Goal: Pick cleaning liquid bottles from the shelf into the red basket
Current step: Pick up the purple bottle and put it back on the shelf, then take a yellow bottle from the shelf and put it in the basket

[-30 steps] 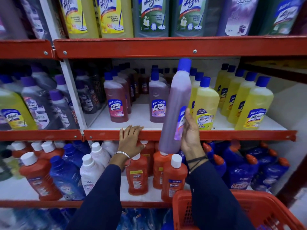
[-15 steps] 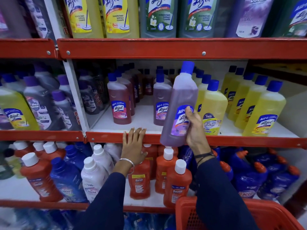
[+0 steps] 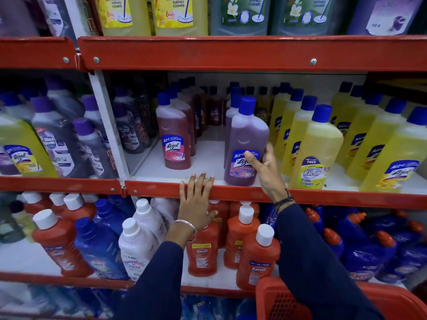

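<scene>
The purple plastic bottle with a blue cap (image 3: 246, 144), earlier held aloft, has been set back on the shelf (image 3: 208, 158), still gripped by the right hand (image 3: 265, 169), the left hand (image 3: 196, 199) resting open on the rail, so nothing has been basketed.

Red metal shelving (image 3: 231, 54) fills the view in tiers, its painted front rails fastened with bolts (image 3: 313, 62). A white upright post (image 3: 108, 125) at ten o'clock divides two bays. The shelf boards (image 3: 208, 158) are white and catch soft, even light from above. The recess under the upper rail falls into shadow toward two o'clock. No floor, wall or window shows clearly.
</scene>
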### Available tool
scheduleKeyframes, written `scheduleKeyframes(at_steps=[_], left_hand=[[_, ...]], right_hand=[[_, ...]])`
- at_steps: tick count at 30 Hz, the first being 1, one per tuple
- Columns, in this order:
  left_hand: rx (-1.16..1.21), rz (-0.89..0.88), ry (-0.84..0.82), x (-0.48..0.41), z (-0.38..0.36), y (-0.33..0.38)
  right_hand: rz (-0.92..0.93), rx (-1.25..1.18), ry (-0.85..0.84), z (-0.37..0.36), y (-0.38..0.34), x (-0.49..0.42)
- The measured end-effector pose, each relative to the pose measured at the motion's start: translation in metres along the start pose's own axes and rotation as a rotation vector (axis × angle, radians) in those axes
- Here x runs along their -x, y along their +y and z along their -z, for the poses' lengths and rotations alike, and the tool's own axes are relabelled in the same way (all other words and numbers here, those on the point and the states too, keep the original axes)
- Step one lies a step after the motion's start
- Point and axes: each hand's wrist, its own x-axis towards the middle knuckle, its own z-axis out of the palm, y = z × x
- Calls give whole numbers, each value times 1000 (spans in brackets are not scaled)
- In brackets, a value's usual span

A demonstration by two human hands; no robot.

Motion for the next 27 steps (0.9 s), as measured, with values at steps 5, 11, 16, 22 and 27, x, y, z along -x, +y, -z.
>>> scheduleKeyframes(at_steps=[5,11,16,22,27], left_hand=[[0,-3,7,0,0,0],[-9,-5,10,0,-2,-1],[-12,5,6,0,-1,2],[-18,17,8,2,2,4],[-23,27,-7,1,2,5]], right_hand=[[-32,35,-14,-1,6,1],[-12,78,5,-3,13,2],[-16,114,25,-5,17,4],[-7,227,20,-4,17,15],[248,359,213,32,2,58]])
